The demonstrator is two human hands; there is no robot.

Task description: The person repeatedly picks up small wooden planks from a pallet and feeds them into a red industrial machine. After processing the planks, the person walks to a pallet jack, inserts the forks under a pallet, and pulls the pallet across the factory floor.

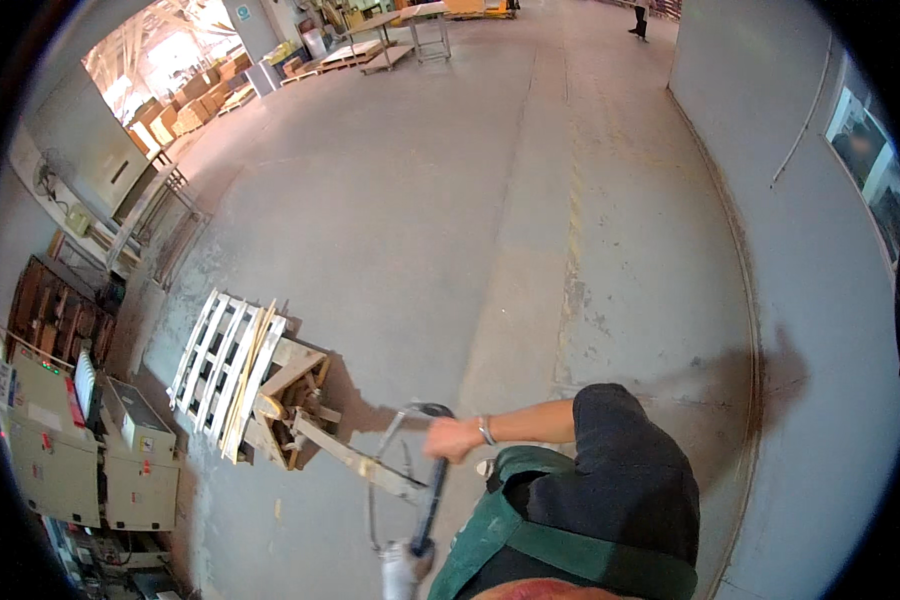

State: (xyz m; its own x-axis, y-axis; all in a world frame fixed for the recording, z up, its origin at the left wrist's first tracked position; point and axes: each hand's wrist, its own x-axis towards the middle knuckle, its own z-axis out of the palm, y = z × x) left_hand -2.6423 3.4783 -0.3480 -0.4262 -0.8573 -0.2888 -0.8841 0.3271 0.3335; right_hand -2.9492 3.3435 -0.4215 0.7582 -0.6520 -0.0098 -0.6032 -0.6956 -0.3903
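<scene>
My right hand (452, 438), with a metal bracelet at the wrist, is wrapped round the upper part of a dark bar, the handle of a pallet jack (431, 505). At the bar's lower end my left hand (406, 568) is closed round it in what looks like a white glove; its fingers are partly hidden. A pale shaft (355, 455) runs from the handle to the jack's wheel end. On the jack rests a white slatted pallet (215, 365), with several thin wooden strips (248, 385) lying along its near side.
Machine cabinets (55, 465) stand at the lower left, with brown pallets (60, 310) behind them. A grey wall (800, 330) runs along the right. Work tables (425, 30) stand far ahead, and stacked cartons (185, 110) beyond the left doorway. Another person (640, 18) is far off.
</scene>
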